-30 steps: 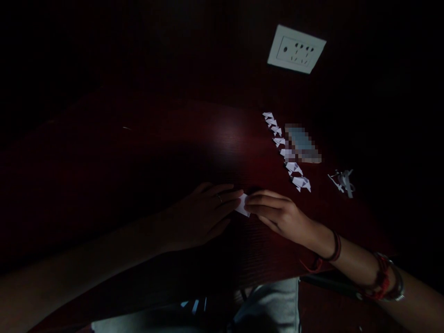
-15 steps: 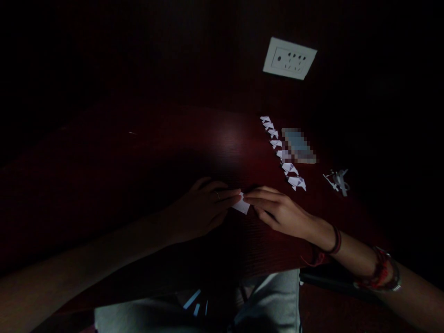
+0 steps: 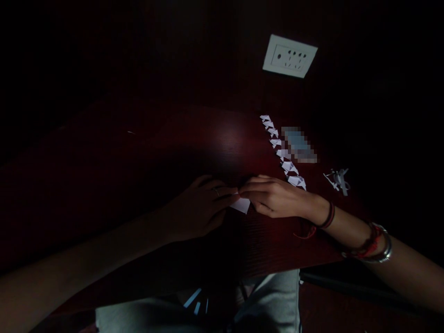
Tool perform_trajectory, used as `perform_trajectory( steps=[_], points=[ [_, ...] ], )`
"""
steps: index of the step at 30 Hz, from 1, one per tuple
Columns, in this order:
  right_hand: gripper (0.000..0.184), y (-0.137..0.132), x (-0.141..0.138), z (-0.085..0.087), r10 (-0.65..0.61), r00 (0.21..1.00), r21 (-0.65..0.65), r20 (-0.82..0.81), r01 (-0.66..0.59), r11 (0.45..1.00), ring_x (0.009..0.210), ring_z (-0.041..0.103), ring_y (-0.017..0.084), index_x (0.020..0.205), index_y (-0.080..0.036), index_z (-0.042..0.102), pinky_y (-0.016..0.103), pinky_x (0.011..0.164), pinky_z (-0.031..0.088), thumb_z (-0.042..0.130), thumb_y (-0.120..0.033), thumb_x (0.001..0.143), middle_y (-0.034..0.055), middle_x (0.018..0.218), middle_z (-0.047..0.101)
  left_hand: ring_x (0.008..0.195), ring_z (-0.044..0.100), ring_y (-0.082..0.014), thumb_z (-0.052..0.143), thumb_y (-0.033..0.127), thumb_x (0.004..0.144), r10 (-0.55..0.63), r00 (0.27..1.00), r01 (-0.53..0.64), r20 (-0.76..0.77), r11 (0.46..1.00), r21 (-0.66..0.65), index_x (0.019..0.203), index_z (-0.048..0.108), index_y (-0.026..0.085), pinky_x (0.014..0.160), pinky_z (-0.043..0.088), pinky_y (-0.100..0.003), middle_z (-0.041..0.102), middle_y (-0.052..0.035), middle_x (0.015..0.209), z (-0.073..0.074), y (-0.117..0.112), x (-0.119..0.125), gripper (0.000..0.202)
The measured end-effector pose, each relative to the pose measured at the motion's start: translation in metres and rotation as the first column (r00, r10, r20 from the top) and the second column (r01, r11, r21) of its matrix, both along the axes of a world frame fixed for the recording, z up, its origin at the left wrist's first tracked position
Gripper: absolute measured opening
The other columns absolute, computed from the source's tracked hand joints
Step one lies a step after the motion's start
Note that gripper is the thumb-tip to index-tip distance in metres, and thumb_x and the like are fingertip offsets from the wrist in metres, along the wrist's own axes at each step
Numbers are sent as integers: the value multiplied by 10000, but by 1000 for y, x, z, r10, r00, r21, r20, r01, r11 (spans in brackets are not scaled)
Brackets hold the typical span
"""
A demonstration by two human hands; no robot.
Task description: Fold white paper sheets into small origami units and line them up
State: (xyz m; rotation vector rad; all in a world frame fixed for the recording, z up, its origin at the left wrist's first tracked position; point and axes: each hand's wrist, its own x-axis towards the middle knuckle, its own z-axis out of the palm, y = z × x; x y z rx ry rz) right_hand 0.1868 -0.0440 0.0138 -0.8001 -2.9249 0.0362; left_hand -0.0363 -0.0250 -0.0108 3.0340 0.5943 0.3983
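A small white piece of paper [image 3: 241, 205] lies on the dark red table [image 3: 138, 152] between my two hands. My left hand [image 3: 201, 208], with a ring on one finger, presses its closed fingers on the paper's left edge. My right hand [image 3: 274, 196] pinches the paper's right side with fingers drawn together; its wrist carries dark and red bands. A row of several small folded white paper shapes [image 3: 282, 150] runs diagonally just beyond my right hand.
A blurred-out flat object [image 3: 299, 144] lies beside the row. A small heap of white paper scraps [image 3: 337, 179] sits at the right. A white wall socket [image 3: 289, 55] is behind the table. The room is very dark. My grey-clothed lap [image 3: 263, 305] shows below.
My right hand has turned and moved up and left over the paper, its wrist swinging toward the folded row. My left hand stays pressed on the paper.
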Motion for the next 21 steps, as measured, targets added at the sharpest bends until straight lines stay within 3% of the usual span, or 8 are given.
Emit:
perform_trajectory(
  steps=[7,14,21],
  points=[
    [227,-11,1,1,-28,998,-6,-58,28,1000,973,478,203,932,-109,573,373,827,406,405,-146,783,101,983,590,1044,419,-204,401,191,799,23,1000,-23,12,1000,16,1203,422,242,946,214,-427,464,-9,1225,0,-1,1,408],
    [256,-24,10,1,-87,993,2,-79,88,996,973,485,201,970,-98,574,376,834,406,396,-163,798,107,1004,592,1040,403,-218,409,184,803,23,1000,-23,-20,999,29,1201,422,236,931,232,-429,452,-6,1230,2,-1,0,402],
    [229,-30,10,-2,-244,938,-127,-246,219,967,917,522,152,972,-156,578,346,839,413,425,-178,804,55,959,603,1022,409,-205,413,166,809,39,999,-39,9,998,54,1156,462,209,924,258,-403,499,-48,1123,4,-5,1,353]
  ],
)
